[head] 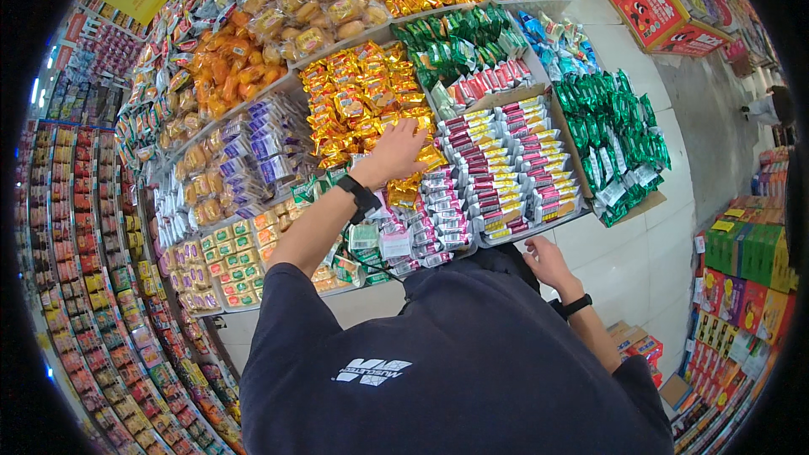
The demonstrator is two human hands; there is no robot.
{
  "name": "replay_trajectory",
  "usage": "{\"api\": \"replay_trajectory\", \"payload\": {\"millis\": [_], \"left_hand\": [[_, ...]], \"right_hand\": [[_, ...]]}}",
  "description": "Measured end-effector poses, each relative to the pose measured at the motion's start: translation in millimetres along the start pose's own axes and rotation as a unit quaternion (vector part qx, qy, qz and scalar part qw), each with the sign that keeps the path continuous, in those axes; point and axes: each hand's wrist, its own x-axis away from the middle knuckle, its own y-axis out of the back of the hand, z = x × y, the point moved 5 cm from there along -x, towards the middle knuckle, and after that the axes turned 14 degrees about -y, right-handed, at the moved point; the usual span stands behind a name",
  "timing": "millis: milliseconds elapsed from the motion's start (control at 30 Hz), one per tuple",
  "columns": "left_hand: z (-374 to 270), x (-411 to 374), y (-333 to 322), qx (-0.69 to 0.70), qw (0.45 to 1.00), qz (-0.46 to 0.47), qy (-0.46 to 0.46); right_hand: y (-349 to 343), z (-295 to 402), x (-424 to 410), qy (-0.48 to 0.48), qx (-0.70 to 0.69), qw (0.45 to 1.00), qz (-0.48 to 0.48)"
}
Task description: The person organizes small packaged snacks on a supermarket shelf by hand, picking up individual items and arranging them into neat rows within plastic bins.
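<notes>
My left hand point(397, 150) reaches over gold-wrapped snack packets point(354, 98), palm down with the fingers spread; whether the fingertips touch them is hidden. More gold packets point(403, 193) lie just below its wrist. Nearer my body are pink-and-white wrapped snacks point(442, 215), and to their right stand rows of wafer-like packets point(490, 174) with maroon and yellow ends. My right hand point(547, 261) hangs beside my body near the front edge of the display, loosely curled with its fingers apart and nothing visible in it.
Bagged bread rolls point(316, 3) are heaped at the back. Green packets point(613, 133) fill a carton on the right, and small square packs point(234, 256) sit at front left. Tall stocked shelves point(82, 227) stand left; stacked boxes point(739, 253) stand right, across the tiled floor point(619, 253).
</notes>
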Motion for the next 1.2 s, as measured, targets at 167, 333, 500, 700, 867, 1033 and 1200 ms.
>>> {"api": "replay_trajectory", "payload": {"millis": [167,333,500,700,867,1033,1200], "left_hand": [[-25,-11,-16,-0.022,0.996,0.033,0.080],[0,-18,-30,0.014,0.988,-0.065,0.137],[24,-24,-27,0.013,0.983,-0.122,0.138],[40,-35,-36,0.024,0.967,-0.141,0.213],[71,-10,-6,0.095,0.922,-0.321,0.194],[110,43,18,0.360,0.802,-0.362,0.310],[119,80,31,0.428,0.714,-0.374,0.408]], "right_hand": [[1,8,0,0.007,0.003,1.000,0.005],[1,7,4,0.008,-0.003,1.000,0.003],[-5,1,6,0.013,0.033,0.999,0.013],[-8,8,4,0.018,0.029,0.999,0.015],[0,7,1,-0.007,0.006,1.000,0.006],[-2,2,-3,-0.007,0.012,1.000,0.017],[-2,1,-9,0.000,0.022,1.000,0.019]]}}
